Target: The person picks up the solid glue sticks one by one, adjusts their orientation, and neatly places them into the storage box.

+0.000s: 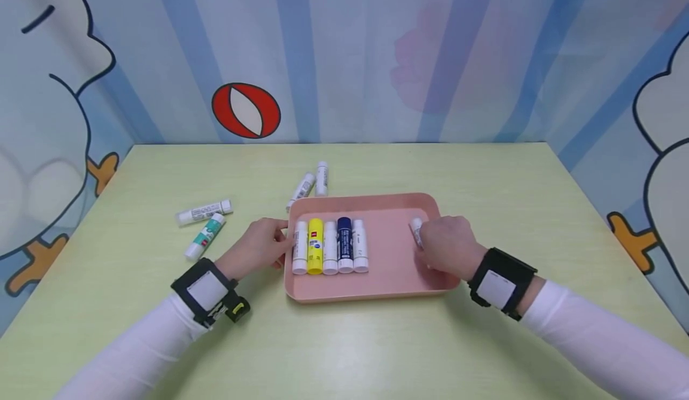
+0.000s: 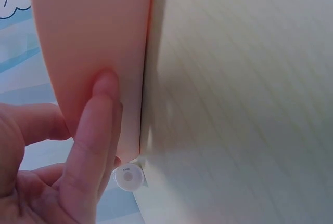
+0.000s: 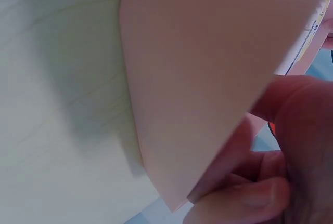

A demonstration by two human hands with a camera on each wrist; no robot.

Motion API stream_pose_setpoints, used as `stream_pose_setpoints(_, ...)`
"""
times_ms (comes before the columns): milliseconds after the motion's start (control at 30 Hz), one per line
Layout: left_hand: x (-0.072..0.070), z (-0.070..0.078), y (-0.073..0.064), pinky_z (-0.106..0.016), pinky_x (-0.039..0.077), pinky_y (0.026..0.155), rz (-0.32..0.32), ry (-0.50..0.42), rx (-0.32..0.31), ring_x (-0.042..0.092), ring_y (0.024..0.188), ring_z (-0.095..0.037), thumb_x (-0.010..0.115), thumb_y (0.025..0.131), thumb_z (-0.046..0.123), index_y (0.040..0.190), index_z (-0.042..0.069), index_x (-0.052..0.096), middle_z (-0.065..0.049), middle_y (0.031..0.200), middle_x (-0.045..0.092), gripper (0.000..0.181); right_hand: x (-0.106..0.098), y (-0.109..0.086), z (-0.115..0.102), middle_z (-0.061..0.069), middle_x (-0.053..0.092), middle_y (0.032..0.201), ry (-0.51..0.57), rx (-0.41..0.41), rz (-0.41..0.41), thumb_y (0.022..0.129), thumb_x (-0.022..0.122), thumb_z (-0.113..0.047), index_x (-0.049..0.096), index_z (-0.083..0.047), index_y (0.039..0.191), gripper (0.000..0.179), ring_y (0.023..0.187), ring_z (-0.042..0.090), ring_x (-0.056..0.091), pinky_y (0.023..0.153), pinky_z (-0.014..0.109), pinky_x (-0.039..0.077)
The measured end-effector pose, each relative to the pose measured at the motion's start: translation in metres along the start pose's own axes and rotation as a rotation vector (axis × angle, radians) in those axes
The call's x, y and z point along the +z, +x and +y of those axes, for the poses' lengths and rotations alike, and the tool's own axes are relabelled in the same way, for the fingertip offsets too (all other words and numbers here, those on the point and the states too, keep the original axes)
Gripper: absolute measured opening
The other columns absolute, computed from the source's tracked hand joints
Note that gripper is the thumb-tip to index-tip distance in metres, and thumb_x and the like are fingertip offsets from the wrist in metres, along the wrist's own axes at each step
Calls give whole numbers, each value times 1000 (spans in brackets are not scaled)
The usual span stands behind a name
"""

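A pink tray (image 1: 387, 286) lies on the table, with a side-by-side row of glue sticks at its left: a yellow glue stick (image 1: 314, 246), a dark blue glue stick (image 1: 345, 244) and several white ones. My left hand (image 1: 260, 243) pinches the tray's left side, thumb at the rim and fingertips against the outer wall (image 2: 93, 31), as the left wrist view shows. Inside the tray's right end, my right hand (image 1: 451, 243) grips a white glue stick (image 1: 416, 231), of which only the upper end shows. In the right wrist view the tray wall (image 3: 208, 68) hides that stick.
Left of the tray lie a white glue stick (image 1: 204, 213) and a green-and-white glue stick (image 1: 205, 237). Behind its back left corner are two more white sticks, one slanted (image 1: 301, 191) and one straight (image 1: 322, 179). A patterned blue curtain (image 1: 350, 59) stands behind the table.
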State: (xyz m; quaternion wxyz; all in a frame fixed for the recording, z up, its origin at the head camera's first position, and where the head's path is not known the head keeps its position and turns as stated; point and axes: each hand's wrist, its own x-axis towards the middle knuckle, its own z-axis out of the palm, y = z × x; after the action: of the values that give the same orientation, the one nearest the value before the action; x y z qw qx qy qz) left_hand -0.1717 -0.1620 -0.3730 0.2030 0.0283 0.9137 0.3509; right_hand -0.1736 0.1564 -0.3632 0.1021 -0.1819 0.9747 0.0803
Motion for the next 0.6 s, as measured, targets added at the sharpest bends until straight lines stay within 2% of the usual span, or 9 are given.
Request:
stream_pose_setpoints(367,0,-1,1,-28,46,58,-1,0,-8,57,63,-19,56,89,18,130,5,45,-8,81,57,45,1,-1,1,0,39,52,-11,-20,5,86,54,-27,45,-9,76,23,47,16,43,43,27,31)
stream_pose_setpoints(600,0,-2,1,-28,47,58,-3,-6,-5,57,63,-19,56,89,19,129,5,46,-8,81,57,43,1,-2,2,0,38,53,-30,-2,21,86,55,-24,43,-9,77,21,47,16,42,43,26,30)
